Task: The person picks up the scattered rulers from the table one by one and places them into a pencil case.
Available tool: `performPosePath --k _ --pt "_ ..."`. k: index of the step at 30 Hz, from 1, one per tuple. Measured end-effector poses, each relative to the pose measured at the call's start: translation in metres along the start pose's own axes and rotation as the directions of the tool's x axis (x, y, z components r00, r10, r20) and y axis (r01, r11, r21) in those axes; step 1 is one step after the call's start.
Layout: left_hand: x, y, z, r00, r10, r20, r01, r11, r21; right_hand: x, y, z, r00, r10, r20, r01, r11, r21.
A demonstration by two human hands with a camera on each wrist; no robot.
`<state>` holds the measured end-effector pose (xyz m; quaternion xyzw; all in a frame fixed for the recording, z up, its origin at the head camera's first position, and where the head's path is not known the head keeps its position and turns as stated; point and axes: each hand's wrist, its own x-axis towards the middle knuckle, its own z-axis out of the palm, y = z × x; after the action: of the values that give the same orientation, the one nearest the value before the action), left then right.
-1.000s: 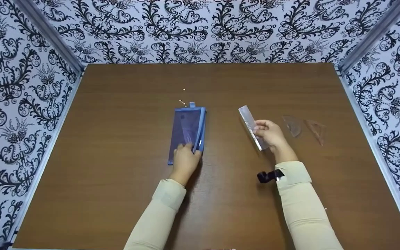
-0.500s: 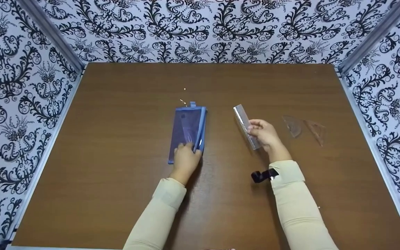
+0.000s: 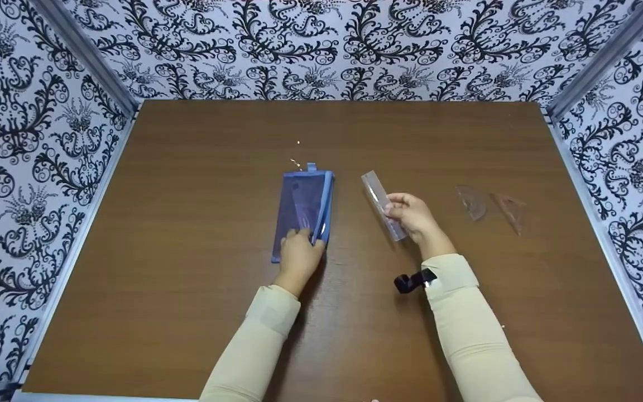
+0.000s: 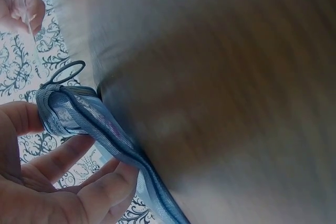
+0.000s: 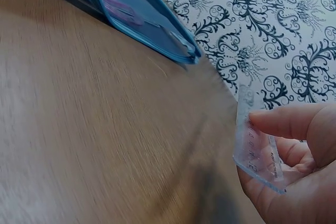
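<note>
My left hand (image 3: 300, 254) grips the near end of a blue see-through zip pencil case (image 3: 301, 201) that lies on the table. In the left wrist view, thumb and fingers spread the end of the case (image 4: 100, 116), and a zip-pull ring shows above it. A pink-handled item (image 5: 121, 10) shows inside the case in the right wrist view. To the right, my right hand (image 3: 417, 220) pinches a clear plastic ruler (image 3: 380, 198) between thumb and fingers, tilted and raised over the table. The ruler (image 5: 257, 148) shows printed numbers in the right wrist view.
A clear protractor (image 3: 471, 202) and a clear set square (image 3: 509, 212) lie on the brown table (image 3: 198, 312), right of my right hand. Patterned walls (image 3: 321, 50) enclose the table at the back and sides. A black camera mount (image 3: 411, 282) sticks out from my right wrist.
My right hand has moved left with the ruler, closer to the pencil case. The left hand and the case have stayed nearly in place.
</note>
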<state>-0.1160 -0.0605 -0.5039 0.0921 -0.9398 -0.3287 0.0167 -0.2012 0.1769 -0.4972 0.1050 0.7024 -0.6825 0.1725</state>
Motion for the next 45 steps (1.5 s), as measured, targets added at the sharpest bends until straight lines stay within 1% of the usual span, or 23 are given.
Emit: performPosePath --k 3,9,15,19,24,28,34,41,45 --pt "0.0 0.0 0.0 1.0 0.005 -0.016 -0.005 1.0 -0.004 0.001 0.0 0.005 1.0 0.001 0.005 -0.001 1.0 -0.008" --pt "0.0 0.0 0.001 1.0 -0.002 -0.022 0.002 1.0 0.005 0.003 0.002 0.014 1.0 0.006 0.008 -0.006 1.0 -0.018" --pt "0.0 -0.001 0.002 1.0 -0.008 -0.01 0.008 1.0 0.009 0.004 0.003 0.022 0.999 0.026 0.024 -0.024 0.997 -0.069" --pt "0.001 0.0 0.002 1.0 0.001 -0.015 -0.001 1.0 0.012 0.003 0.003 0.025 0.998 0.04 0.038 -0.036 0.993 -0.112" --pt "0.001 0.001 0.0 1.0 0.014 -0.021 -0.014 1.0 0.012 0.003 0.003 0.031 0.998 0.06 0.035 -0.055 0.987 -0.151" --pt "-0.001 0.0 0.0 1.0 0.01 -0.017 -0.01 1.0 0.005 0.003 0.005 0.036 0.997 0.07 0.04 -0.063 0.986 -0.154" --pt "-0.002 -0.002 0.001 1.0 -0.002 -0.014 0.002 1.0 -0.001 0.002 0.006 0.046 0.997 0.057 0.051 -0.049 0.988 -0.15" --pt "-0.001 -0.001 0.002 1.0 0.0 -0.012 0.0 1.0 0.003 0.003 0.008 0.055 0.997 0.055 0.048 -0.046 0.986 -0.163" --pt "-0.001 -0.001 0.002 1.0 0.003 -0.013 -0.003 1.0 0.007 0.002 0.007 0.06 0.997 0.055 0.055 -0.047 0.988 -0.145"
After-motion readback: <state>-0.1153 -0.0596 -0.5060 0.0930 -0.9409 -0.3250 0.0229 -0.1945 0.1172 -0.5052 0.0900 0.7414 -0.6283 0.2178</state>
